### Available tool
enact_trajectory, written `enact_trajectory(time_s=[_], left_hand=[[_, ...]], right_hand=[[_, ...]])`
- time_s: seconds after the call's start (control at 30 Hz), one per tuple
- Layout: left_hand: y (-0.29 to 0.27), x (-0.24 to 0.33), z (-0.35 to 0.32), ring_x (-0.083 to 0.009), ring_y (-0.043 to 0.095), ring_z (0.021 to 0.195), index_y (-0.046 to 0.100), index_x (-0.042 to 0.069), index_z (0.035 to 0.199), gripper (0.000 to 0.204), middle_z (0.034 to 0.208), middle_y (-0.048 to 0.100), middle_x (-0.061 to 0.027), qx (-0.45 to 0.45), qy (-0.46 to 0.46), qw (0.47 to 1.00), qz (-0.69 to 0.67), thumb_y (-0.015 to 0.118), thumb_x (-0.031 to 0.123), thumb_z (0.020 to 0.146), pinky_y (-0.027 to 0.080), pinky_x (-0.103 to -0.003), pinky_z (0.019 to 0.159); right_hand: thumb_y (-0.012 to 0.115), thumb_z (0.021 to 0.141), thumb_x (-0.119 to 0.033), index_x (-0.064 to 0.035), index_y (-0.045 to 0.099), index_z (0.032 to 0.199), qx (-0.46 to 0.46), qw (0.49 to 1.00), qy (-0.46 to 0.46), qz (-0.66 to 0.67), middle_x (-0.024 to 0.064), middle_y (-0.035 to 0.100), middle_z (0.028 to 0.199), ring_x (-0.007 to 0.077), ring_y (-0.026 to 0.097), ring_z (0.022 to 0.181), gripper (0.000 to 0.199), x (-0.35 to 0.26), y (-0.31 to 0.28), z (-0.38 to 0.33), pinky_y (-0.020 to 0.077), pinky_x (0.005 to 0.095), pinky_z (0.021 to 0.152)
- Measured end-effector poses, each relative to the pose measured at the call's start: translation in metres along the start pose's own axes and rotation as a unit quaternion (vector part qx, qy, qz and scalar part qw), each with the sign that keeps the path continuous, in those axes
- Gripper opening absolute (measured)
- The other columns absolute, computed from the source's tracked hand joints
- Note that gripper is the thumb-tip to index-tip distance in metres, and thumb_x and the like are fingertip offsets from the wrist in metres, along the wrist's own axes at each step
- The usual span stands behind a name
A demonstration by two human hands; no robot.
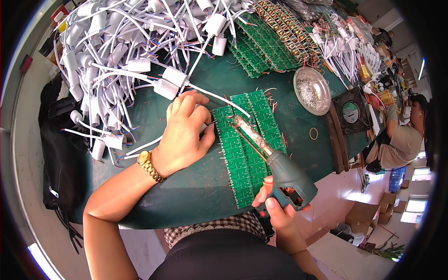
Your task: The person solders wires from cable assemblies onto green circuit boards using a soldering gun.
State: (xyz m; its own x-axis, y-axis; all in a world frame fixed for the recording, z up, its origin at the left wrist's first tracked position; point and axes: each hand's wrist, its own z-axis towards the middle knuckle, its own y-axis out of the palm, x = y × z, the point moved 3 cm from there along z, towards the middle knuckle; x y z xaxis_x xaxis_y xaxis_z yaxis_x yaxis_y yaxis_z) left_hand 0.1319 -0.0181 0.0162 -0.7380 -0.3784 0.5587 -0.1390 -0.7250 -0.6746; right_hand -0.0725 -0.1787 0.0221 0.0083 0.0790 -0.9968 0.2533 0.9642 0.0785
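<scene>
Two green circuit board panels lie side by side on the green tabletop in front of me, with short wires along their edges. My left hand is closed at the panels' left edge, its fingers pinched round a white cable that runs out beneath it; its wire ends are mostly hidden. In my right hand is a dark green soldering gun, gripped by its handle. The gun's silvery barrel slants over the panels, and its tip sits above their upper part, a short way right of my left fingers.
A big heap of white lamp holders with cables fills the far left. Stacked green boards, a round metal dish and a black fan stand at the far right. A rubber band lies nearby. Another person sits at right.
</scene>
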Motion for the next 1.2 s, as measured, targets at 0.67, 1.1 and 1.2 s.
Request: enact_trajectory(time_s=[0.67, 1.1, 1.2], left_hand=[[0.004, 0.000, 0.003, -0.0274, 0.056, 0.102, 0.057, 0.006, 0.081, 0.017, 0.109, 0.059, -0.0088, -0.046, 0.009, 0.999, 0.026, 0.068, -0.001, 0.070, 0.035, -0.043, 0.097], [0.005, -0.002, 0.006, -0.0289, 0.056, 0.101, 0.060, 0.004, 0.080, 0.011, 0.109, 0.060, -0.0092, -0.073, -0.049, 0.996, -0.018, 0.067, 0.000, 0.072, 0.040, -0.039, 0.090], [0.003, -0.001, 0.007, -0.0292, 0.056, 0.099, 0.060, 0.004, 0.079, 0.011, 0.108, 0.061, -0.0094, -0.065, -0.045, 0.997, -0.023, 0.067, 0.000, 0.072, 0.042, -0.040, 0.089]], right_hand=[[0.074, 0.071, 0.001, 0.0054, 0.057, 0.101, -0.068, 0.984, -0.046, -0.158, 0.0089, 0.065, 0.080, 0.0160, 0.065, 0.067, 0.035, 0.010, -0.007, 0.003, 0.0519, 0.0278, 0.061], [0.071, 0.073, 0.001, 0.0019, 0.060, 0.095, -0.042, 0.986, -0.028, -0.156, 0.0082, 0.065, 0.081, 0.0177, 0.063, 0.064, 0.025, 0.007, -0.006, 0.003, 0.0508, 0.0271, 0.060], [0.057, 0.088, -0.008, 0.0005, 0.049, 0.125, -0.060, 0.972, -0.068, -0.218, 0.0081, 0.058, 0.079, 0.0162, 0.056, 0.065, 0.039, 0.012, -0.009, -0.008, 0.0492, 0.0310, 0.059]])
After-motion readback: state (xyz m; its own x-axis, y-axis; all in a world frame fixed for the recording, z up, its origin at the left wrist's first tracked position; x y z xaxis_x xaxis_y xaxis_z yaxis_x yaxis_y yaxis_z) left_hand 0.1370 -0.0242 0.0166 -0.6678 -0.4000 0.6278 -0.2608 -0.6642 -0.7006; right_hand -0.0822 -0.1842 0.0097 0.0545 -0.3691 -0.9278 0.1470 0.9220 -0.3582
